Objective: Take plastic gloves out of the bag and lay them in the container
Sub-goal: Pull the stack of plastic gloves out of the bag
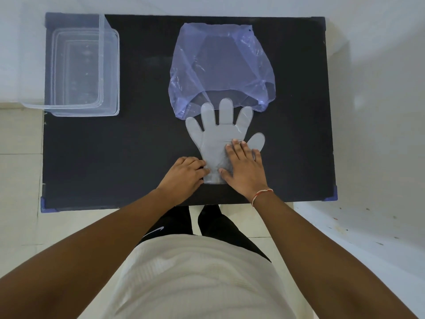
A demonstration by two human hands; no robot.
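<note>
**What my hands and the frame keep out of sight**

My right hand (243, 168) lies flat over the plastic glove (217, 139), hiding its palm on the thumb side and the root of its thumb. My left hand (185, 174) covers the cuff's left edge, so I cannot tell whether that grip pinches the film or only presses it. How many gloves are stacked here is unclear. The bag (220, 65) overlaps the glove's fingertips; its contents are too faint to tell. The container (84, 72) juts past the tabletop (138, 146) edge. The frame cuts off my arms.
</note>
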